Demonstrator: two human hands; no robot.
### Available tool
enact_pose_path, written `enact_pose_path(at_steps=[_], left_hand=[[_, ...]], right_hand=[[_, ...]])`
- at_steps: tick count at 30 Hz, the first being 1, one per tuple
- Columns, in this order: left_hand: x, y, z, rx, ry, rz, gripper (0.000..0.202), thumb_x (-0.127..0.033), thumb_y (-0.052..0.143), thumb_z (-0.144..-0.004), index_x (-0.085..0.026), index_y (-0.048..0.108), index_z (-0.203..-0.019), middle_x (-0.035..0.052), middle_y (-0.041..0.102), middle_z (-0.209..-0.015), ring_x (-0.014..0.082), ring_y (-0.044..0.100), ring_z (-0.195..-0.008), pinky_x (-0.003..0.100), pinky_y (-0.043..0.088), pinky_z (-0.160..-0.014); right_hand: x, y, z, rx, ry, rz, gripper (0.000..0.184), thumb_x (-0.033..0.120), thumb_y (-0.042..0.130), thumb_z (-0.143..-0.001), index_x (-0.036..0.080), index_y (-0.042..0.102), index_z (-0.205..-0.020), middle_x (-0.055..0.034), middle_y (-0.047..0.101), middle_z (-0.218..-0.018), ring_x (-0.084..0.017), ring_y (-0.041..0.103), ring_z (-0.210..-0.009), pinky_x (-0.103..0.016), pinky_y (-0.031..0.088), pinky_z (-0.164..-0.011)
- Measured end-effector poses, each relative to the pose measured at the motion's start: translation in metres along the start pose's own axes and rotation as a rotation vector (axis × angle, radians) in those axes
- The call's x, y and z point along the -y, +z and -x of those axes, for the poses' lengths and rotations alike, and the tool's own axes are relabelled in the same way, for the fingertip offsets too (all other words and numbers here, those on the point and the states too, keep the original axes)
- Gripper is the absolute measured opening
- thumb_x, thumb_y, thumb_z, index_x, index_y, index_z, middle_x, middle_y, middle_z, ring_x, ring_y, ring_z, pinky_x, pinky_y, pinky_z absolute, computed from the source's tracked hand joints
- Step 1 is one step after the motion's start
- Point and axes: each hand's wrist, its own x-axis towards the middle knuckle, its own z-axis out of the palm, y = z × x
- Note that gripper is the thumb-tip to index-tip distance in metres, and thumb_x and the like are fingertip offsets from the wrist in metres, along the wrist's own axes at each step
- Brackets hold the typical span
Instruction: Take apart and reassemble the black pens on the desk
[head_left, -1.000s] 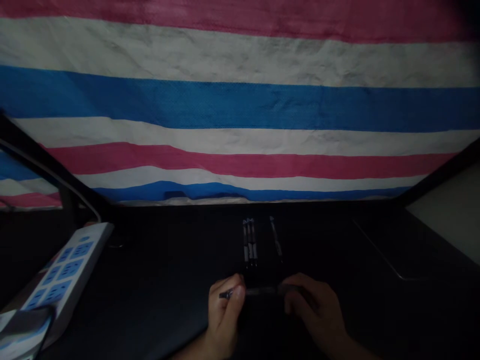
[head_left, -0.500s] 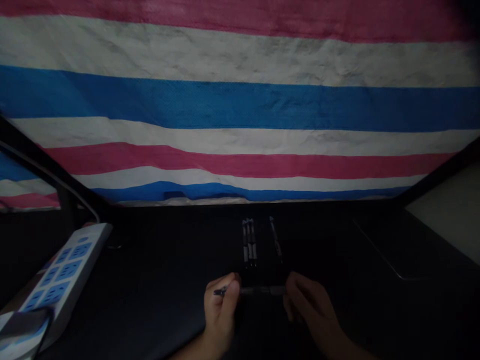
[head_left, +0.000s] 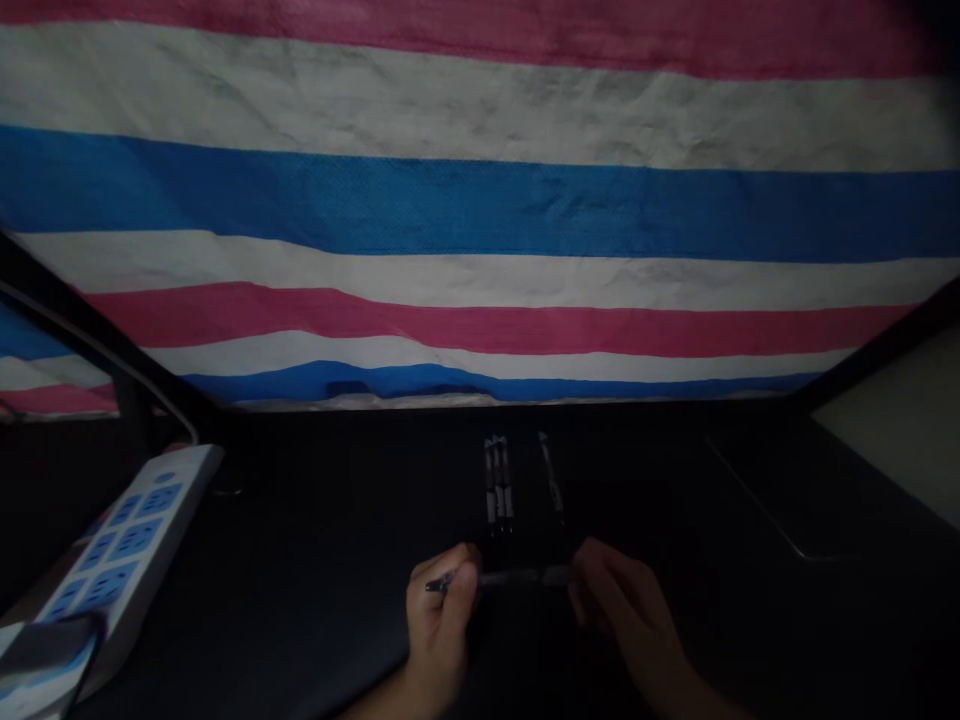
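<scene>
— What do the hands hold?
— One thin dark pen (head_left: 517,577), kept crosswise just above the black table (head_left: 300,620), close in front of the person. The left hand (head_left: 441,612) has its fingers curled shut around the pen's left end, and the tip sticks out past them. The right hand (head_left: 621,608) pinches the other end (the light is poor, but the fingers meet on it).
— Is there any writing to read?
— The loose pens (head_left: 499,485) lying behind carry pale marks, too small to read. The white power strip (head_left: 120,545) at the left shows only blue sockets
</scene>
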Motion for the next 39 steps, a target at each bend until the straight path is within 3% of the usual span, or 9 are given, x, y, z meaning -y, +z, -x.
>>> enact_pose_path(at_steps=[2,7,11,14,18,24,28,35,39], left_hand=[[-0.001,0.0,0.0,0.004,0.0,0.024,0.047,-0.042,0.042,-0.092,-0.019,0.035,-0.052,-0.0027,0.033,-0.05,0.0106,0.031,-0.046,0.024,0.026,-0.045],[-0.003,0.001,0.0,0.003,-0.014,0.065,0.045,-0.041,0.042,-0.092,-0.019,0.037,-0.053,-0.0026,0.033,-0.051,0.0105,0.031,-0.046,0.024,0.025,-0.044],[-0.001,0.001,0.001,0.005,-0.004,0.087,0.045,-0.04,0.043,-0.092,-0.019,0.036,-0.053,-0.0031,0.032,-0.05,0.0104,0.029,-0.046,0.025,0.024,-0.044],[0.002,0.001,0.002,0.0,-0.022,0.099,0.044,-0.039,0.042,-0.093,-0.019,0.036,-0.054,-0.003,0.032,-0.051,0.0106,0.03,-0.047,0.025,0.024,-0.045],[0.005,0.0,0.003,-0.013,-0.045,0.132,0.044,-0.04,0.042,-0.093,-0.019,0.036,-0.055,-0.003,0.032,-0.052,0.0108,0.03,-0.048,0.025,0.024,-0.046],[0.004,0.001,0.003,-0.047,-0.069,0.2,0.044,-0.042,0.045,-0.091,-0.019,0.037,-0.054,-0.0033,0.031,-0.052,0.0107,0.028,-0.048,0.025,0.022,-0.045],[0.002,0.002,0.002,-0.067,-0.059,0.232,0.045,-0.042,0.045,-0.091,-0.019,0.036,-0.053,-0.0032,0.031,-0.051,0.0106,0.028,-0.047,0.025,0.022,-0.044],[0.002,0.002,0.001,-0.054,-0.058,0.249,0.045,-0.042,0.046,-0.091,-0.019,0.037,-0.054,-0.0031,0.031,-0.051,0.0108,0.029,-0.048,0.025,0.023,-0.045],[0.002,0.002,0.002,-0.02,-0.062,0.242,0.045,-0.042,0.045,-0.091,-0.019,0.037,-0.054,-0.0031,0.031,-0.052,0.0107,0.028,-0.048,0.025,0.023,-0.045]], right_hand=[[0.0,0.0,0.0,0.014,0.029,0.013,0.045,0.046,0.044,-0.094,0.018,0.045,-0.058,0.0038,0.04,-0.055,-0.009,0.04,-0.051,-0.02,0.036,-0.05],[-0.002,0.001,0.0,0.003,-0.034,-0.046,0.025,0.045,0.059,-0.085,0.02,0.056,-0.087,0.0014,0.052,-0.07,-0.012,0.049,-0.062,-0.022,0.041,-0.056],[-0.002,0.003,0.0,0.012,0.02,-0.062,0.034,0.042,0.051,-0.092,0.018,0.051,-0.068,0.0049,0.043,-0.056,-0.008,0.039,-0.05,-0.019,0.033,-0.048],[-0.002,0.003,0.0,-0.013,-0.01,-0.098,0.023,0.035,0.057,-0.089,0.019,0.053,-0.073,0.005,0.047,-0.057,-0.008,0.044,-0.051,-0.019,0.037,-0.051],[-0.006,0.0,-0.001,-0.099,-0.097,-0.264,0.008,0.022,0.061,-0.081,0.021,0.053,-0.078,0.0064,0.049,-0.056,-0.008,0.045,-0.046,-0.019,0.037,-0.046],[-0.012,-0.011,-0.004,-0.271,-0.18,-0.478,0.006,0.015,0.058,-0.068,0.02,0.055,-0.068,0.0035,0.05,-0.057,-0.008,0.043,-0.046,-0.019,0.034,-0.043],[-0.015,-0.014,-0.006,-0.359,-0.15,-0.535,0.006,0.014,0.057,-0.064,0.02,0.054,-0.064,0.0031,0.051,-0.057,-0.009,0.043,-0.047,-0.019,0.035,-0.044],[-0.014,-0.012,-0.005,-0.345,-0.153,-0.557,0.007,0.014,0.057,-0.063,0.02,0.054,-0.064,0.0038,0.05,-0.056,-0.008,0.042,-0.047,-0.019,0.035,-0.045],[-0.016,-0.009,-0.003,-0.237,-0.152,-0.491,0.009,0.012,0.055,-0.069,0.021,0.054,-0.071,0.0041,0.05,-0.059,-0.008,0.042,-0.049,-0.018,0.035,-0.046]])
